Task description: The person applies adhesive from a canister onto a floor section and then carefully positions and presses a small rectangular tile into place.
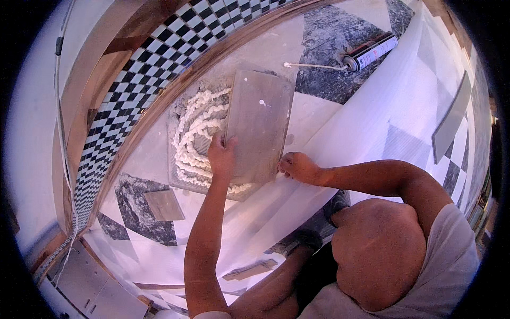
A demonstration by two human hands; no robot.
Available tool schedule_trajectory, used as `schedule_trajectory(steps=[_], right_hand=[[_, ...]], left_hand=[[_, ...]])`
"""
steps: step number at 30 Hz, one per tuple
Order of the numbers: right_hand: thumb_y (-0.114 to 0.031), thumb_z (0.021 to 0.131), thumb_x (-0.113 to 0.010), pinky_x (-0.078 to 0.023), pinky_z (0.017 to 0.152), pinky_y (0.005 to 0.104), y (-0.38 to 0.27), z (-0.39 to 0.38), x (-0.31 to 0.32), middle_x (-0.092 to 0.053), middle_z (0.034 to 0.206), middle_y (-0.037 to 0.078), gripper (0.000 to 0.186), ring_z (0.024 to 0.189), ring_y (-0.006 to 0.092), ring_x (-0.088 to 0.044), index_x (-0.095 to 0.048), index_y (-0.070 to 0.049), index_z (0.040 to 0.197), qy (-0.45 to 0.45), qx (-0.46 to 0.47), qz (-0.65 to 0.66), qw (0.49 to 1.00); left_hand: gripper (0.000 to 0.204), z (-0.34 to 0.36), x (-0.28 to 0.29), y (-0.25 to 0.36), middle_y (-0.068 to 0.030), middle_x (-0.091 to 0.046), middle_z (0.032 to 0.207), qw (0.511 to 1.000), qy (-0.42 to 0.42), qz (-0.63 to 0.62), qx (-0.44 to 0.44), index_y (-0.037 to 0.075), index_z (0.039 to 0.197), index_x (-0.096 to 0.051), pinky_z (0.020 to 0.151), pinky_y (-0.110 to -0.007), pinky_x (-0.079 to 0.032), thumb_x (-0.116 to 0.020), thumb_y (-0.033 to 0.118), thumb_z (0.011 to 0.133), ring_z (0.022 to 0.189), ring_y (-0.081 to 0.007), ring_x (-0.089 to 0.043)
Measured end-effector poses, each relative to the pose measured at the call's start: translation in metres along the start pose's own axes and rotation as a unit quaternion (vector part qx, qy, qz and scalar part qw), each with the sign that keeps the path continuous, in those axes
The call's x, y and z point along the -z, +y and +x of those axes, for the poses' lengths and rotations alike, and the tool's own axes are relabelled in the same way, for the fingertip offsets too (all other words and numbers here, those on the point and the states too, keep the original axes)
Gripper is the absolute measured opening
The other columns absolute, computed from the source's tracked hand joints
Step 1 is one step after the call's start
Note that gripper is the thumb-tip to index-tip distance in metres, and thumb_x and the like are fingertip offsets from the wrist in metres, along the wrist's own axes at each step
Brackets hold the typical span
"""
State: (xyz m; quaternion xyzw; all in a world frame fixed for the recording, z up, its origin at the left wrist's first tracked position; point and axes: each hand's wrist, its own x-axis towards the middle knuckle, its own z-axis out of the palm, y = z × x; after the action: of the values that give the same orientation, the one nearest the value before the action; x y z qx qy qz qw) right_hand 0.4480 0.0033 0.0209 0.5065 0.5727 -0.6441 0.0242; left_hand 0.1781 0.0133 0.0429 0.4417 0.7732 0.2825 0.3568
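Observation:
A grey-brown rectangular board (pixel 259 127) is tilted over a second grey board (pixel 241 194), which lies on the floor and shows mostly along its left and lower edges. Thick loops of cream-coloured foam bead (pixel 192 139) cover the lower board and run partly out of sight beneath the upper one. My left hand (pixel 222 154) grips the upper board's left edge near its bottom, thumb on its face. At the lower right corner, my right hand (pixel 298 167) has its fingers curled in against the board's edge.
A foam spray can (pixel 372 51) with a thin straw lies at the far right on the black-and-white checkered floor. A translucent sheet (pixel 366 122) spreads to my right, with a grey plank (pixel 451 117) beyond. A small board piece (pixel 163 205) lies left; a checkered tiled wall (pixel 135 74) curves behind.

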Motion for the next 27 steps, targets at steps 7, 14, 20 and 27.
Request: schedule_trajectory(steps=[7,14,20,27], right_hand=[[-0.030,0.099,-0.055,-0.054,0.080,0.0555,-0.011,0.000,-0.003,-0.070,0.086,0.028,0.036,0.080,0.0439,-0.070,-0.068,0.004,0.096,0.008,0.023,-0.093,0.995],[-0.024,0.096,-0.059,-0.051,0.082,0.0596,-0.025,-0.004,0.010,-0.068,0.085,0.028,0.028,0.084,0.0488,-0.066,-0.064,0.002,0.102,0.043,0.130,-0.135,0.981],[-0.020,0.085,-0.073,-0.052,0.098,0.0475,-0.054,0.039,0.067,-0.065,0.124,0.020,0.038,0.124,0.0378,-0.059,-0.065,-0.009,0.121,0.128,0.258,-0.406,0.867],[-0.031,0.080,-0.079,-0.036,0.118,0.0520,-0.078,0.085,0.085,-0.028,0.162,0.026,0.083,0.149,0.0469,-0.031,-0.044,-0.017,0.153,0.144,0.305,-0.524,0.782]], left_hand=[[0.048,-0.011,-0.007,0.005,-0.0226,-0.061,0.120,0.976,0.007,0.205,-0.072,-0.003,0.122,-0.061,0.097,-0.048,-0.049,-0.080,0.019,0.084,0.111,-0.0401,-0.059],[0.065,-0.023,-0.015,-0.005,-0.0204,-0.049,0.141,0.919,-0.015,0.337,-0.206,0.001,0.135,-0.057,0.110,-0.053,-0.040,-0.081,0.026,0.080,0.131,-0.0414,-0.047],[0.092,-0.032,-0.034,0.003,-0.0177,-0.030,0.164,0.877,-0.141,0.385,-0.252,0.002,0.153,-0.039,0.123,-0.048,-0.030,-0.083,0.035,0.079,0.151,-0.0380,-0.029],[0.108,-0.035,-0.035,0.006,-0.0187,-0.022,0.168,0.902,-0.154,0.328,-0.236,-0.002,0.156,-0.032,0.126,-0.047,-0.024,-0.089,0.035,0.071,0.154,-0.0388,-0.023]])
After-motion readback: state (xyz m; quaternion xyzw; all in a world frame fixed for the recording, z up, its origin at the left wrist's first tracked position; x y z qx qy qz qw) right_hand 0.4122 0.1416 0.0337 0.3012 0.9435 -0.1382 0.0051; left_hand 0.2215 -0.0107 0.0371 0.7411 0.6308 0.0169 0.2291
